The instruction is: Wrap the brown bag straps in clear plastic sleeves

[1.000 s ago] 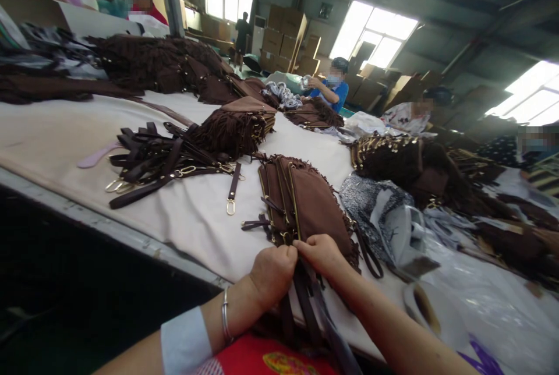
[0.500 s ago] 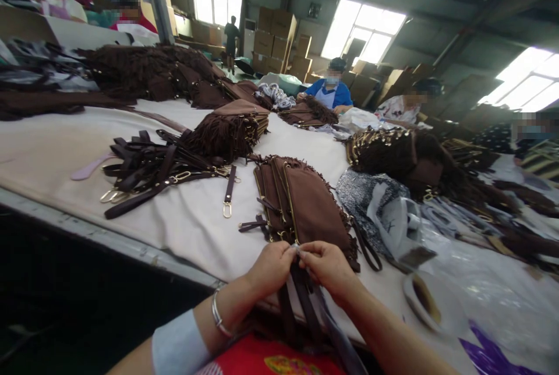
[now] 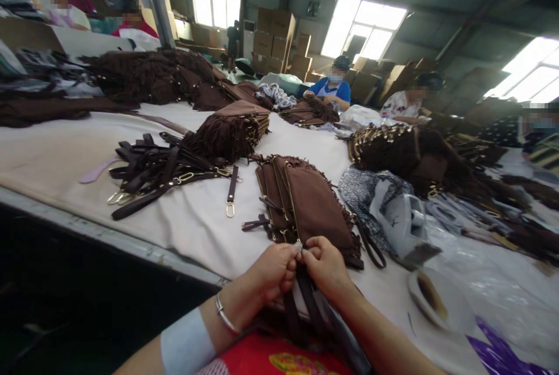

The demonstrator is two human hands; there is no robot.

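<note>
My left hand [image 3: 275,270] and my right hand [image 3: 325,267] meet at the near corner of a stack of brown fringed zip pouches [image 3: 321,206]. Both are closed, thumbs and fingertips pinching a small shiny metal clasp [image 3: 299,245] between them. Dark brown straps [image 3: 311,302] hang below my fingers over the table's edge. My fingers hide most of the clasp, so I cannot tell whether it is hooked to the top pouch. A wrist strap loop [image 3: 371,247] lies at the pouches' right side.
Left of the pouches lie a single short strap with a clasp [image 3: 231,191] and a heap of dark straps [image 3: 151,168]. More fringed pouches [image 3: 231,124] are piled behind. On the right are a tape dispenser [image 3: 406,226], a tape roll [image 3: 430,299] and clear plastic [image 3: 502,287]. Co-workers sit across the table.
My hands stay pinched together at the pouch corner. The fingers have shifted slightly, with the right index finger raised a little more. The view has moved slightly.
</note>
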